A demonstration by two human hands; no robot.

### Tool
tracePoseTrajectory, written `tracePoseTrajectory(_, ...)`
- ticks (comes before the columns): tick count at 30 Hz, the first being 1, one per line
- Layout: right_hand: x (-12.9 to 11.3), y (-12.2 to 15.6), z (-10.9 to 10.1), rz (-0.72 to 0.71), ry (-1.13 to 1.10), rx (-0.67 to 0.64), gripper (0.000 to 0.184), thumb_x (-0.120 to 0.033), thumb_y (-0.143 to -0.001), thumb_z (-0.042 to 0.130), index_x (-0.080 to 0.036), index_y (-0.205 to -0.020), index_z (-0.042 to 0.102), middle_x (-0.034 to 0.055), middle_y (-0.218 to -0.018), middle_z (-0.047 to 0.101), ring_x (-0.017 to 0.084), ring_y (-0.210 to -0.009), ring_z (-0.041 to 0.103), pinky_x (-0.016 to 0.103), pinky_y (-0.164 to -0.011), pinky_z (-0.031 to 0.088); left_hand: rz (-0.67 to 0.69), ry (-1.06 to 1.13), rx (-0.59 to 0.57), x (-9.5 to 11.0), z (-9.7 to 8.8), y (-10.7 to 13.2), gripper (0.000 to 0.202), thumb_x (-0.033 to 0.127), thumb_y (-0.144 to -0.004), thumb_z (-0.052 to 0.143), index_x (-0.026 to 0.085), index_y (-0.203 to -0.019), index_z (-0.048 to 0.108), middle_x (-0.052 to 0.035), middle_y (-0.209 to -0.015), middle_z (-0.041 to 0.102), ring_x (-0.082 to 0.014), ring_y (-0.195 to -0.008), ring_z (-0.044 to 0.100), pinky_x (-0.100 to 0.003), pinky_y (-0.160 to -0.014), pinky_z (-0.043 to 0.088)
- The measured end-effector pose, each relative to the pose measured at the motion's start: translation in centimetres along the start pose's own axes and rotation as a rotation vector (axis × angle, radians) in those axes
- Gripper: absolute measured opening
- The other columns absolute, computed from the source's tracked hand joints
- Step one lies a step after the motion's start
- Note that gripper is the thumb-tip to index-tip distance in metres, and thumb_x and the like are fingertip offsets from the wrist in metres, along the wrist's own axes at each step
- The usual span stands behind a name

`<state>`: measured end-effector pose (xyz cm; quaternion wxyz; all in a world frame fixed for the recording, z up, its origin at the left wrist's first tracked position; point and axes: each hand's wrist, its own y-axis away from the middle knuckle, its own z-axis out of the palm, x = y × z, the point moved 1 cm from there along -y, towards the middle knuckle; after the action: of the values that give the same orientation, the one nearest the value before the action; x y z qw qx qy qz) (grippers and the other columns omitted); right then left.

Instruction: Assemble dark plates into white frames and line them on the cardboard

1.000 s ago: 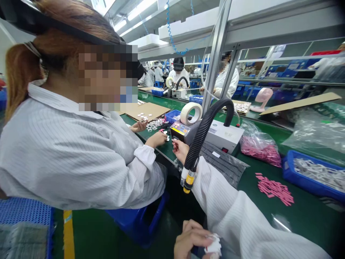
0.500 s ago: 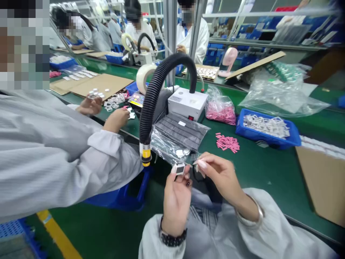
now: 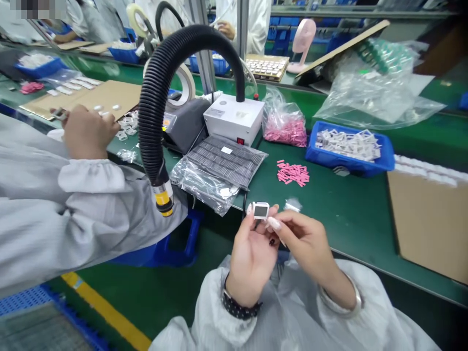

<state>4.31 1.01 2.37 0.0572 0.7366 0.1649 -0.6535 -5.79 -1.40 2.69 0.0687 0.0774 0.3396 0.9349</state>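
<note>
My left hand (image 3: 251, 258) holds up a small white square frame with a dark window (image 3: 261, 210) between its fingertips. A black wristwatch (image 3: 241, 307) sits on that wrist. My right hand (image 3: 302, 239) is close beside it, with its finger and thumb pinched on a small, blurred white piece (image 3: 291, 207). A silver bangle (image 3: 340, 301) circles my right wrist. Both hands are above the green bench (image 3: 351, 219). A co-worker's hand (image 3: 86, 131) reaches over the bench at the left, beside scattered small white parts (image 3: 126, 126).
A black corrugated hose (image 3: 157, 97) arches from a white box unit (image 3: 234, 118) to a yellow nozzle (image 3: 163, 199). Nearby are a tape roll (image 3: 183, 85), a striped packet on plastic film (image 3: 219, 170), loose pink pieces (image 3: 292, 173), a pink-filled bag (image 3: 284, 122) and a blue tray of white frames (image 3: 349, 148).
My hands have drawn closer together, and the white frame has risen. The bench and hose sit further left and higher in view. The co-worker's hand has moved left.
</note>
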Motion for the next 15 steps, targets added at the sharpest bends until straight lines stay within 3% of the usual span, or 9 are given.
tracePoseTrajectory(3,-0.5,0.2,-0.3,-0.092,0.132,0.040,0.018,-0.027,-0.087,0.059,-0.019,-0.073,0.064,-0.0011,-0.063,0.064,0.009,-0.054,0.057,0.019,-0.051,0.046,-0.008,-0.004,-0.006,-0.2,0.3,-0.3,0.027,0.028,-0.093,0.048,0.014,-0.078,0.065,-0.0047,-0.076,0.072,-0.0117,-0.065,0.063,-0.024,-0.066,0.049)
tracePoseTrajectory(6,-1.5,0.2,-0.3,-0.272,0.241,0.036,0.015,-0.022,-0.087,0.059,-0.020,-0.073,0.064,-0.0034,-0.061,0.064,0.007,-0.049,0.053,0.017,-0.048,0.043,-0.044,-0.010,0.001,-0.4,0.5,-0.4,0.028,0.031,-0.094,0.047,0.014,-0.081,0.065,-0.0046,-0.078,0.072,-0.0132,-0.070,0.065,-0.026,-0.072,0.050)
tracePoseTrajectory(10,-2.7,-0.1,0.2,-0.446,0.314,0.070,0.013,-0.017,-0.087,0.058,-0.020,-0.076,0.064,-0.0054,-0.062,0.067,0.006,-0.049,0.056,0.015,-0.051,0.045,-0.137,-0.016,-0.022,-0.9,0.7,-0.3,0.038,0.036,-0.095,0.044,0.008,-0.088,0.068,-0.0051,-0.075,0.069,-0.0100,-0.067,0.063,-0.021,-0.073,0.049)
tracePoseTrajectory(15,-2.2,-0.5,0.5,-0.282,0.359,0.210,0.012,-0.013,-0.085,0.060,-0.019,-0.075,0.064,-0.0055,-0.063,0.066,0.004,-0.050,0.057,0.012,-0.051,0.045,-0.086,-0.002,-0.052,-1.2,0.7,-0.5,0.036,0.033,-0.095,0.043,0.009,-0.085,0.068,-0.0054,-0.076,0.068,-0.0148,-0.081,0.067,-0.027,-0.089,0.048)
